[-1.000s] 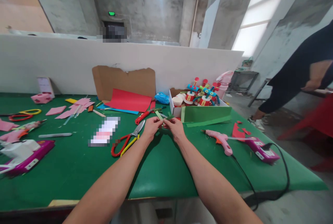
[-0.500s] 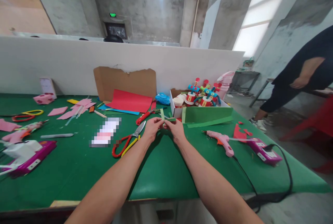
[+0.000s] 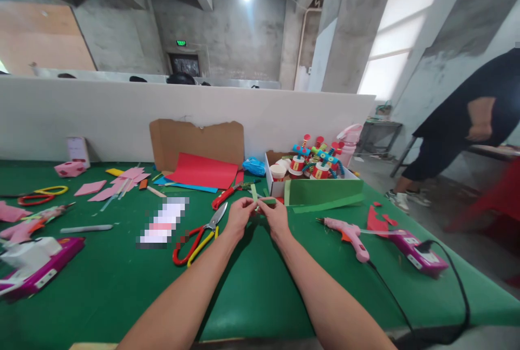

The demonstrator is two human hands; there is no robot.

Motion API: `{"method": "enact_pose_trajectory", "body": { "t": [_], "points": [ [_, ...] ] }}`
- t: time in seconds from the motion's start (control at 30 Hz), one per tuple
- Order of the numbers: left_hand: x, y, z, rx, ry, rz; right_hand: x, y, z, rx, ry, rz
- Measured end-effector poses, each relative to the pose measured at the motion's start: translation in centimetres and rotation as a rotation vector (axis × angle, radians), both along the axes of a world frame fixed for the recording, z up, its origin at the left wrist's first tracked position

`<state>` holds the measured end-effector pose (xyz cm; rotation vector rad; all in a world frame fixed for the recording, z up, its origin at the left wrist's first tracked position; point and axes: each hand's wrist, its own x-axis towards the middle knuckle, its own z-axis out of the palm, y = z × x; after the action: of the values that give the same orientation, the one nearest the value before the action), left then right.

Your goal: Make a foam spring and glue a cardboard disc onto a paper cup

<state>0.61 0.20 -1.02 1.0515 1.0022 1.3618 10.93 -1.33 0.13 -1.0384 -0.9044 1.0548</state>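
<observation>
Green paper strip (image 3: 254, 193) sat pinched between both hands, held just above the green table (image 3: 244, 285), mid-table and close in front of the white box (image 3: 273, 186). One end of the strip stuck up past the fingers.

Left hand (image 3: 239, 213): fingertips closed on the green paper strip from its left. Right hand (image 3: 277, 214): thumb and fingers closed on the same strip from the right. The 2 hands were almost touching. I couldn't tell whether the strip was folded inside the grip, too small.

Around it I logged:
- red-and-yellow scissors (image 3: 198, 234) flat on the table, just left of the left hand, blades pointing up toward it
- red-handled cutter (image 3: 229, 191) behind the hands
- green sheet (image 3: 323, 192) leaning against the box front, just right of the hands
- paper-cup figures (image 3: 314, 157) standing in the box
- pink glue gun (image 3: 350, 232) lying right of the right hand, well apart from it, with a black cord running off the table edge
- red paper (image 3: 203, 171) leaning on a cardboard piece (image 3: 197, 136) at the back

1 other person in dark clothes (image 3: 455, 117) stood off the table's right end.
</observation>
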Motion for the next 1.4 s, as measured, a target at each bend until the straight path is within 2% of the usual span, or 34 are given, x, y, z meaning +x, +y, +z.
{"method": "enact_pose_trajectory", "body": {
  "t": [0.13, 0.3, 0.57, 0.8, 0.9, 1.0, 1.1, 1.23, 1.4],
  "points": [
    [0.0, -0.1, -0.1, 0.011, 0.03, 0.027, 0.1, 0.0, 0.2, 0.01, -0.075, -0.005],
    [0.0, -0.1, -0.2, 0.004, 0.029, 0.045, 0.2, -0.3, 0.3, -0.038, -0.04, 0.059],
    [-0.1, -0.3, 0.2, 0.032, 0.056, 0.005, 0.2, -0.5, 0.6, -0.011, -0.163, -0.01],
    [0.0, -0.2, 0.0, 0.02, 0.049, 0.008, -0.1, -0.5, 0.5, -0.022, -0.146, -0.028],
    [0.0, -0.2, 0.1, -0.017, 0.016, -0.009, 0.1, -0.4, 0.5, -0.016, -0.075, 0.025],
    [-0.3, -0.1, 0.5, -0.031, -0.106, -0.032, 0.5, -0.2, 0.7, -0.001, 0.096, 0.174],
    [-0.8, 0.0, 1.2, -0.021, -0.194, -0.051, 0.8, 0.2, 0.5, -0.034, 0.265, 0.242],
    [-1.1, -0.2, 1.5, -0.063, -0.173, -0.155, 0.8, 0.7, -0.2, -0.126, 0.37, 0.281],
    [-0.4, -0.7, 1.1, -0.035, -0.1, -0.214, 0.9, 0.8, -0.8, -0.129, 0.388, 0.306]
  ]
}}
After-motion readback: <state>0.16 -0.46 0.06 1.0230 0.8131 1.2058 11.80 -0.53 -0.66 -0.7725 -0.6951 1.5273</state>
